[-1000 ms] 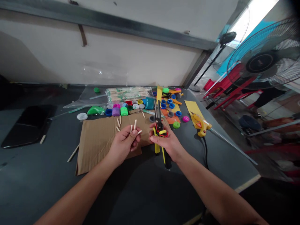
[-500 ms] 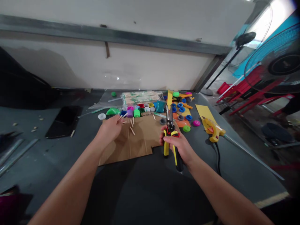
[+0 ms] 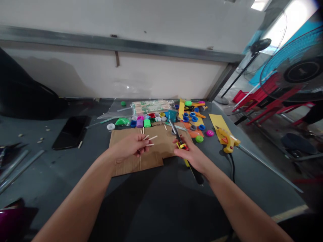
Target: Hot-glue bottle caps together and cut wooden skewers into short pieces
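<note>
My left hand [image 3: 135, 145] is closed on a few short wooden sticks [image 3: 152, 137], whose pale ends fan out from the fingertips to the right. It is over a piece of brown cardboard [image 3: 156, 154] lying on the dark table. Just beyond the fingers, more short sticks lie on the cardboard, partly hidden. My right hand [image 3: 193, 155] grips a pair of pliers [image 3: 180, 144] with yellow and black handles, its jaws pointing up and to the left above the cardboard's right edge. Whether the jaws are parted is hard to make out.
Bottle caps [image 3: 139, 123] and a plastic bag of wooden sticks [image 3: 152, 106] line the cardboard's far side. To the right lie a yellow glue gun [image 3: 228, 139] with its cord and a yellow sheet [image 3: 218, 122]. A black phone [image 3: 70, 132] is at left; a fan [image 3: 300, 72] stands at far right.
My left hand has come right and nearer with the sticks, over the middle of the cardboard. My right hand has turned the pliers so their jaws lean left.
</note>
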A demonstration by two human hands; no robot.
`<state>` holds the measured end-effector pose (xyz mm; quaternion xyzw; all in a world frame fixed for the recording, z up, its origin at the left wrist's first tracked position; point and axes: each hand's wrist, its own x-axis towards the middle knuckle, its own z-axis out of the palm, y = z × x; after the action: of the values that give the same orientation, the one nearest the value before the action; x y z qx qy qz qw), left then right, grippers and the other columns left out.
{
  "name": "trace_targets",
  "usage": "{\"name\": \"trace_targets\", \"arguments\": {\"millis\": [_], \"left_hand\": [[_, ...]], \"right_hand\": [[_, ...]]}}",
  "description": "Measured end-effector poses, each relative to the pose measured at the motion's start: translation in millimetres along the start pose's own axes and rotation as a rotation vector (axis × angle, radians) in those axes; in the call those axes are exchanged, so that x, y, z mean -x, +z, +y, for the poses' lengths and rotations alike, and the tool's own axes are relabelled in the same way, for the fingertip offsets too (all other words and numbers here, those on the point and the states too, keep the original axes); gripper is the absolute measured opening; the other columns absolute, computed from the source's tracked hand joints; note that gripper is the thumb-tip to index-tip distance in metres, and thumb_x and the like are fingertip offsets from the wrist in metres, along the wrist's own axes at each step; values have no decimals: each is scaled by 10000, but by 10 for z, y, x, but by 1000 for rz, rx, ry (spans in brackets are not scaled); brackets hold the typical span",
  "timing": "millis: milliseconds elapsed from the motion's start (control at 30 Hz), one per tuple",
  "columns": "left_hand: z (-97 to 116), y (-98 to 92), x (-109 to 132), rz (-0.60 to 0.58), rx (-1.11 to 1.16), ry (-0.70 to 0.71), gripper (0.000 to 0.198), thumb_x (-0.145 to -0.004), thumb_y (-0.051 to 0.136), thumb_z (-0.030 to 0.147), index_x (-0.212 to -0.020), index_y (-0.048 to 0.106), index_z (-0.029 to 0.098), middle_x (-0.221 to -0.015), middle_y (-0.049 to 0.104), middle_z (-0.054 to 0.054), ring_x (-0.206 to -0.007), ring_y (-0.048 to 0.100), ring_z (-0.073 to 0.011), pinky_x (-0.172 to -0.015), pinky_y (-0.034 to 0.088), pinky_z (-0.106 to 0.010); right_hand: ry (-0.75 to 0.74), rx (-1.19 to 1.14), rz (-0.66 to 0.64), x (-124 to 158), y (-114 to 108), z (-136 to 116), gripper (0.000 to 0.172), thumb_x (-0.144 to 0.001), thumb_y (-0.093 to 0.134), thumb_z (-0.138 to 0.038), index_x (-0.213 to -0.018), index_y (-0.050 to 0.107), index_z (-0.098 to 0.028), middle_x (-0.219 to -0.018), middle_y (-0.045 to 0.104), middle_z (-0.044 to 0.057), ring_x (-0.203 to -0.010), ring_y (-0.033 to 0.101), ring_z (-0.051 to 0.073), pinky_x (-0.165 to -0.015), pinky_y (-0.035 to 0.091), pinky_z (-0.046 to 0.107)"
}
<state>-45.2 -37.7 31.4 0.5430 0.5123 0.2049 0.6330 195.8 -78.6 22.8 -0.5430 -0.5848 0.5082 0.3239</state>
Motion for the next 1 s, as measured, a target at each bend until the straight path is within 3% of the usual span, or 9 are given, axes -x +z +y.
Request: {"name": "trace_targets", "arguments": {"millis": [133,267,367,433,533,633,700,833,1000], "left_hand": [[1,2,5,-18,155,12,154,-825,590,304,-762,628,169,-586,543,15,-424,379,-56,-374,289,-157],[-32,37,-48,19,248,-2,136,-818,622,276,-770,641,151,-639,605,-10,-461,457,-57,-396,343,-146],[-50,191,-105,52,349,-6,123,-821,628,258,-797,640,139,-670,636,-19,-492,511,-60,-450,406,-154],[-70,330,-145,65,430,26,118,-811,643,250,-803,634,133,-674,642,-18,-505,534,-64,-483,438,-169],[-113,514,-190,15,478,90,145,-813,645,271,-812,629,127,-668,636,-12,-524,556,-73,-531,483,-198],[-146,616,-199,-50,428,113,171,-817,645,290,-777,616,126,-654,623,-8,-531,567,-80,-529,494,-198],[-143,645,-186,-55,416,101,167,-836,620,274,-759,607,126,-630,606,-3,-515,554,-80,-491,485,-186],[-86,646,-148,33,586,44,143,-881,549,195,-769,605,127,-590,540,28,-450,463,-50,-441,468,-158],[-46,629,-137,58,665,25,170,-899,513,157,-781,630,117,-594,530,20,-458,465,-50,-436,485,-150]], "right_hand": [[-78,798,271,-49,6,128,485,-670,705,-333,-1103,572,-158,-1084,584,187,-1029,529,379,-853,386,520],[-131,1047,270,-100,55,226,570,-678,728,-376,-1162,570,-120,-1116,577,236,-1051,513,430,-835,389,560],[-289,947,299,-83,54,170,572,-683,749,-422,-1172,585,-175,-1174,582,187,-1131,480,416,-921,347,577],[-345,714,300,-61,69,111,465,-751,696,-446,-1135,606,-199,-1092,630,137,-1070,545,339,-918,395,510],[-244,280,219,-64,139,80,282,-818,632,-418,-1001,646,-204,-860,682,64,-810,635,219,-754,495,370],[-154,44,195,-120,211,121,135,-780,668,-334,-821,665,-205,-742,683,27,-705,637,184,-676,502,321],[-147,-55,210,-162,230,147,109,-763,674,-312,-780,668,-204,-696,665,13,-656,619,168,-621,492,300],[-103,-196,189,-200,216,146,191,-760,663,-327,-906,671,-203,-610,604,-20,-546,559,137,-502,448,262],[-160,-82,161,-162,232,135,149,-785,647,-331,-863,693,-213,-681,653,2,-598,590,147,-562,470,279]]}}
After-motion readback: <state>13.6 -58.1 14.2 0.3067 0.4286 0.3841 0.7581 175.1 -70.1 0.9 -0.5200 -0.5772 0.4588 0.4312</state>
